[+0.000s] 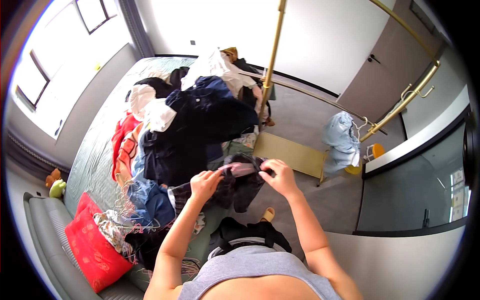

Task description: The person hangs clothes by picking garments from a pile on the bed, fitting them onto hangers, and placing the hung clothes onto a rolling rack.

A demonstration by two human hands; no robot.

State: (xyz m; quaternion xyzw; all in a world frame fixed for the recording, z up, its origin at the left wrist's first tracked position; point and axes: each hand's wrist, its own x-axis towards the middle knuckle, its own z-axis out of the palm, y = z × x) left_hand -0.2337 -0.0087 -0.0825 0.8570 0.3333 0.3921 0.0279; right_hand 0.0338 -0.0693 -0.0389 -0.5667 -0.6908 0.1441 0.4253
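Observation:
A dark checked garment (244, 188) hangs in front of me, stretched between my two hands by its upper edge. It looks like shorts or trousers, though folds hide its full shape. Pinkish fabric shows inside its opening. My left hand (205, 184) is closed on the left end of that edge, while the fingers of my right hand (280, 176) pinch the right end. Just beyond my left hand, a large black garment (177, 150) lies on the heap, with a navy garment (212, 107) behind it.
The bed (85, 160) carries heaped clothes, blue denim (152, 200) and wire hangers (122, 207). A red cushion (95, 240) rests on the grey sofa (47, 225). To the right, a gold clothes rack (272, 55) with a low shelf (290, 154) holds light-blue denim (341, 140).

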